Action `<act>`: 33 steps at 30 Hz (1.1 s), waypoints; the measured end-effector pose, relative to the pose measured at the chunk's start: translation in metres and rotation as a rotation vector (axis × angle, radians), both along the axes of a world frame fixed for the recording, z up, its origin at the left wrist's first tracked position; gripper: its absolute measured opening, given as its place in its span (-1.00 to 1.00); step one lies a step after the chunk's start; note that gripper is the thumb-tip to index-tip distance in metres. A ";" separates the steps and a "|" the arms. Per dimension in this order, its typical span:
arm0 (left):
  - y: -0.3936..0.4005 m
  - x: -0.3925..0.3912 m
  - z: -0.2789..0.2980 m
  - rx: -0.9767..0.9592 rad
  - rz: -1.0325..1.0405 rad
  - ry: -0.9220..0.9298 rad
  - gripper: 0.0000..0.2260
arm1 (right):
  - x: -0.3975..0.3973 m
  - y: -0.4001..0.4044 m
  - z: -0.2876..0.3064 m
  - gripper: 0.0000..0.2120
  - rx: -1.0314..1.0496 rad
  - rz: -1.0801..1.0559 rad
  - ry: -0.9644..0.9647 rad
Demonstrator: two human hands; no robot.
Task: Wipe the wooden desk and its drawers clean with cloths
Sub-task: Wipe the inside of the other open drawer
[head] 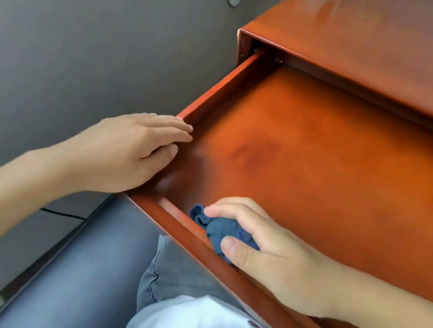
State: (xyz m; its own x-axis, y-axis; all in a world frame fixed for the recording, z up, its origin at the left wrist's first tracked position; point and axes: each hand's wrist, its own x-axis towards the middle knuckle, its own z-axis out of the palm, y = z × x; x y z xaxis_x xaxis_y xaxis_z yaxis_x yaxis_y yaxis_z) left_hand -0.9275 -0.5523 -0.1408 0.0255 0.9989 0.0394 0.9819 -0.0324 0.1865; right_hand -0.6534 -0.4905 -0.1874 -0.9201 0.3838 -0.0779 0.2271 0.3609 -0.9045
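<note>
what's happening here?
A seated person is wiping inside an open wooden drawer. The right hand grips a bunched blue cloth at the drawer's near left corner, against the front wall. The left hand rests flat on the drawer's left side wall, fingers straight. A darker smudge shows on the drawer floor, away from the cloth. The desk top sits above.

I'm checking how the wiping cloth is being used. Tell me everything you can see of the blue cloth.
The blue cloth is a small, dark blue piece of soft fabric, crumpled into a wad. It sits inside the open drawer, in its near left corner, against the front wall. The right hand holds it, fingers curled over the top and thumb pressing its near side, so much of it is hidden. One rumpled end sticks out to the left.
</note>
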 end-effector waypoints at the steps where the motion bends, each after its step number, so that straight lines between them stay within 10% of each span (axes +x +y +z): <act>1: -0.003 -0.002 -0.003 0.029 0.056 -0.067 -0.55 | -0.011 0.003 -0.001 -0.64 -0.003 -0.001 -0.021; 9: -0.002 -0.001 0.002 0.186 0.381 -0.668 -0.54 | -0.132 0.002 0.004 -0.39 -0.081 -0.267 0.114; 21: 0.003 0.011 0.006 0.038 0.382 -0.194 -0.51 | -0.130 0.052 -0.019 -0.54 0.623 -0.356 0.085; 33: 0.009 0.021 0.004 -0.231 0.186 0.022 -0.38 | -0.157 0.216 -0.019 -0.68 0.667 -1.015 -0.186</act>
